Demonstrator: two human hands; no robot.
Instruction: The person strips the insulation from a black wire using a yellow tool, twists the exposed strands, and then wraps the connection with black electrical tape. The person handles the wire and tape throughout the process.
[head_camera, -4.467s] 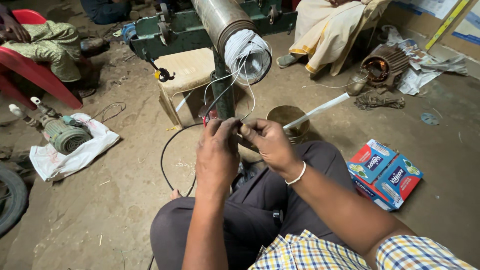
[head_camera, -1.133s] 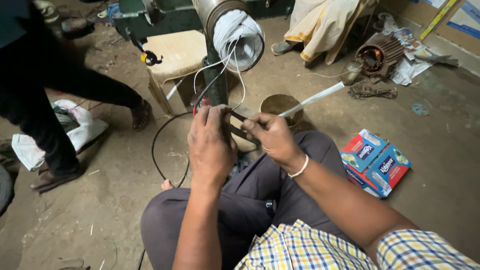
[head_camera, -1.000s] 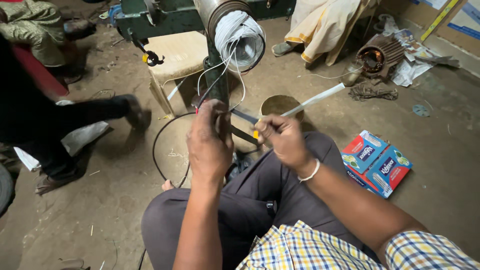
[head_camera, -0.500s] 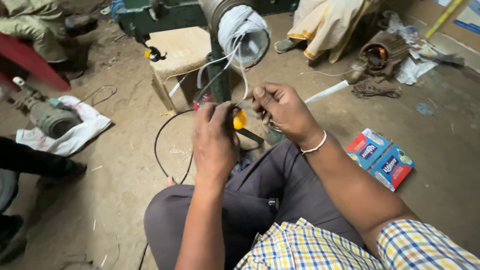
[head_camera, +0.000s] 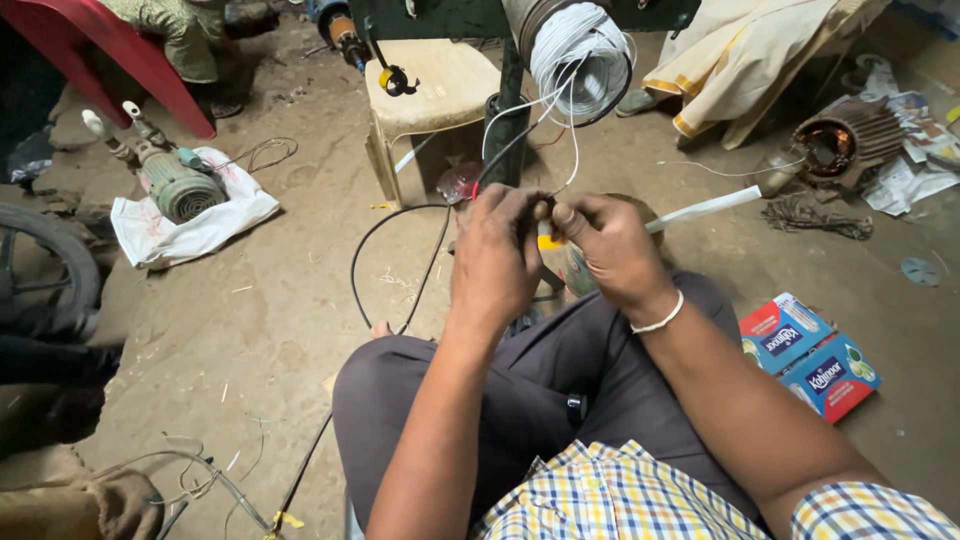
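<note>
Below the wire spool (head_camera: 578, 55), left hand (head_camera: 495, 262) and right hand (head_camera: 608, 250) pinch white wires (head_camera: 572, 160) together; a yellow-handled tool (head_camera: 546, 238) could nick them.

Both forearms reach forward from the lap and meet in front of the knees. The left hand (head_camera: 495, 262) is curled, back facing up, fingers bent inward toward the right hand (head_camera: 612, 248). The right hand's thumb and fingertips pinch together just beside the left fingertips. Both wrists are nearly straight.
</note>
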